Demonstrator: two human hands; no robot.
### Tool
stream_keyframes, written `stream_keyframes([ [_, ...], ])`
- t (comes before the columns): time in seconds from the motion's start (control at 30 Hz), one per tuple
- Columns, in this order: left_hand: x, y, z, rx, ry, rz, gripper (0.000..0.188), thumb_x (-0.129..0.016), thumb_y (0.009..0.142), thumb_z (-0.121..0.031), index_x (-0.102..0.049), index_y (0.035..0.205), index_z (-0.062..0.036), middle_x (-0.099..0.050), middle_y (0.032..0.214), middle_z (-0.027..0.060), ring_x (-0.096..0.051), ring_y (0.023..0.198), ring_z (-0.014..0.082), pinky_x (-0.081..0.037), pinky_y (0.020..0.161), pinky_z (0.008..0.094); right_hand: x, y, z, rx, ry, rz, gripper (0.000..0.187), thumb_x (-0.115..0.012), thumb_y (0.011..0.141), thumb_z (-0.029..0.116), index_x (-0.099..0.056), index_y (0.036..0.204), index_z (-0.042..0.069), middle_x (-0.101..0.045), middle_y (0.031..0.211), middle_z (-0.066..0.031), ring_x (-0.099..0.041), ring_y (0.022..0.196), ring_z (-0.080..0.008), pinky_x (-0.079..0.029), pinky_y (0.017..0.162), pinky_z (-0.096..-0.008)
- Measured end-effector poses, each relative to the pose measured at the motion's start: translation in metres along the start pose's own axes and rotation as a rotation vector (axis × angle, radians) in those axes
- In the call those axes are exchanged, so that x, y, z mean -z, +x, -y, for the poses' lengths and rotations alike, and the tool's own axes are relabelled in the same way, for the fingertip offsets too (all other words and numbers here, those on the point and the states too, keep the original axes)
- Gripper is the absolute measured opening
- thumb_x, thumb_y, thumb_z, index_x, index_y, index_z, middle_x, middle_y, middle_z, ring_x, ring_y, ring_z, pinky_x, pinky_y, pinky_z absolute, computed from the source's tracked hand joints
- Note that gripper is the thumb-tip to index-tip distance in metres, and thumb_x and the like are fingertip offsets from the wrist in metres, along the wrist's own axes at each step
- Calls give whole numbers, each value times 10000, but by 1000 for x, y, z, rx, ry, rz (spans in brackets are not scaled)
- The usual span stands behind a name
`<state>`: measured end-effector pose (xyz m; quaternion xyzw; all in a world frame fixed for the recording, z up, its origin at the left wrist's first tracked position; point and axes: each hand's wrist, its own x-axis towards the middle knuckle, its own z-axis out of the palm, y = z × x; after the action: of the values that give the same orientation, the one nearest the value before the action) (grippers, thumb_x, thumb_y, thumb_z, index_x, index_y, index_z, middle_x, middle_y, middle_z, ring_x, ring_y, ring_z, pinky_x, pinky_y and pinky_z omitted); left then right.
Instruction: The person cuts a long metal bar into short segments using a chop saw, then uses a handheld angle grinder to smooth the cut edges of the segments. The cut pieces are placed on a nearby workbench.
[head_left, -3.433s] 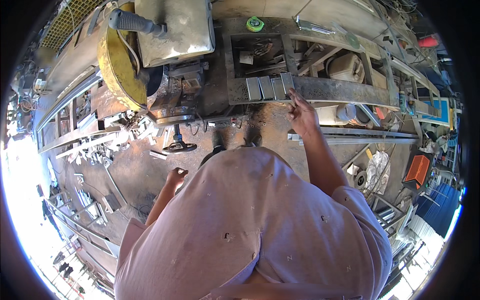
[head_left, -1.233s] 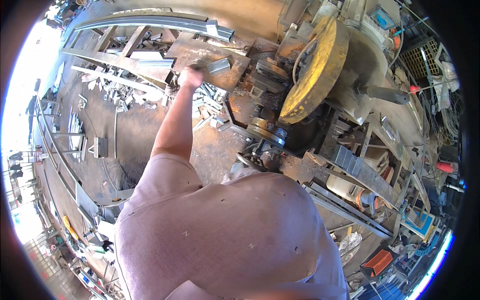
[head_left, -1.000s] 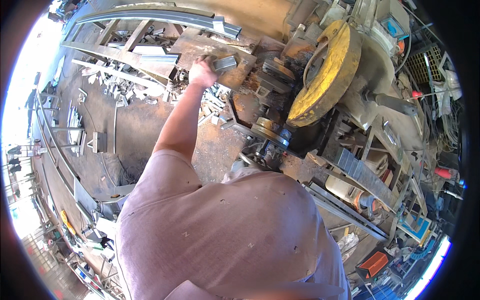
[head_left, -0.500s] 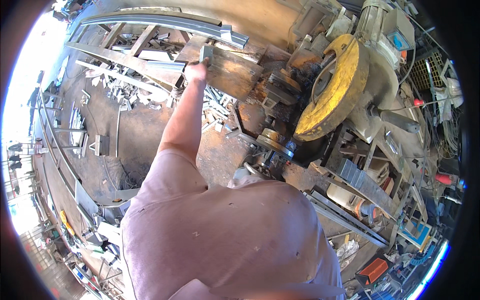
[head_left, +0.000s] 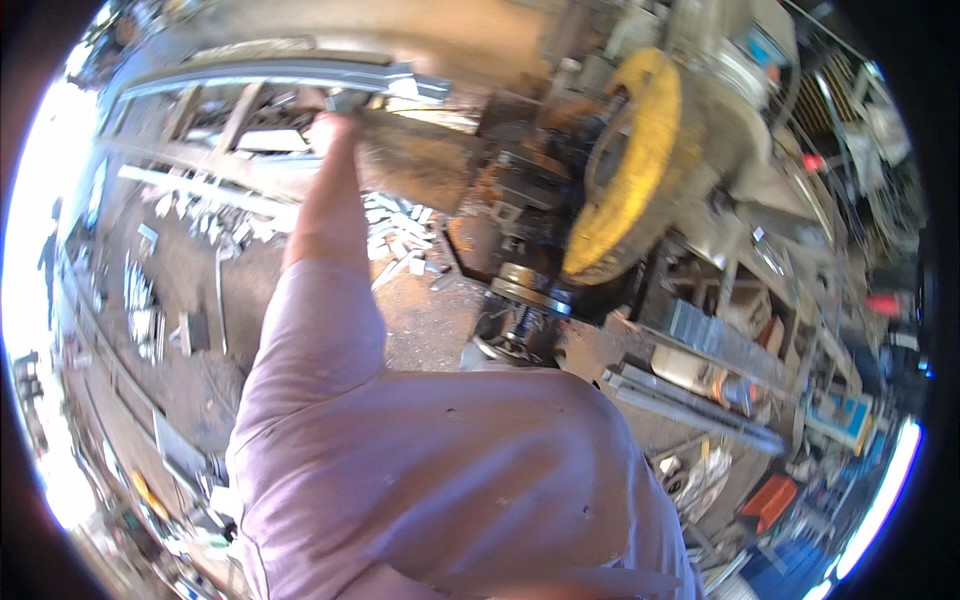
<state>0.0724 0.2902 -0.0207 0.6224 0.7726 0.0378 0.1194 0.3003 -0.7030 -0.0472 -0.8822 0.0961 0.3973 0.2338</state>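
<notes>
One left grip [head_left: 328, 130]: grasping short grey metal piece [head_left: 346, 101]
Right grip: unseen
Drop risk: loosened hold could lose it among silvery metal offcuts [head_left: 400, 232]

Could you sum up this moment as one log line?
left hand: holding metal piece, blurred | right hand: not visible | yellow guard: right of left hand

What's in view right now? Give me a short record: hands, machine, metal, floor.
Left hand: arm stretched out, left hand at a small grey piece; motion blur hides the grip
Right hand: not in view
Machine: yellow guard, to the right of the brown plate
Metal: long profiles at upper left; row of short pieces at right
Floor: scattered offcuts below the plate
</notes>
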Motion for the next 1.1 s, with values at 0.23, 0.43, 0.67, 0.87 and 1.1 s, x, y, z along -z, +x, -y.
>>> stream_keyframes([
  [0.23, 4, -20, 35, -347, -318, -218, 753, -732, 870, -600, -665, 1387, -58, -772, 1143, 175, -746, 1071, 338, -575, 921, 463, 9, -8, 30, -122, 544, 37, 190, -692, 992, 232, -627, 1159, 171, -502, 770, 43, -489, 596, -80, -380, 491, -251],
  [0.43, 14, -234, 106, -823, -752, 174, 233, -711, 990, -111, -645, 776, -46, -637, 686, 6, -511, 631, 79, -424, 564, 299, 69, 38, 140, 314, 120, -459, 722, -866, 834, 431, -621, 1424, 95, -700, 1332, -175, -668, 1215, -390, -513, 1042, -454],
  [0.67, 41, -419, 118, -972, -682, 603, 150, -798, 862, -46, -681, 771, -18, -642, 682, 50, -558, 578, 106, -446, 550, 279, 88, 27, 289, 556, -765, -488, 1183, -952, 734, 352, -240, 1672, 238, -268, 1710, -123, -501, 1425, -386, -476, 1167, -458],
  [0.87, 62, -458, 95, -1032, -626, 657, 98, -793, 857, -39, -711, 816, -6, -685, 740, 95, -613, 593, 155, -475, 561, 303, 106, 54, 332, 581, -1052, -200, 1087, -909, 765, 180, -284, 1654, 214, -261, 1717, -123, -523, 1409, -379, -504, 1136, -459],
  [1.1, 70, -509, 47, -1113, -624, 705, 147, -836, 837, -66, -713, 890, -5, -703, 770, 102, -674, 626, 192, -533, 598, 306, 119, 76, 319, 756, -984, -202, 1017, -893, 756, 131, -349, 1615, 125, -387, 1634, -173, -555, 1374, -381, -496, 1135, -431],
])
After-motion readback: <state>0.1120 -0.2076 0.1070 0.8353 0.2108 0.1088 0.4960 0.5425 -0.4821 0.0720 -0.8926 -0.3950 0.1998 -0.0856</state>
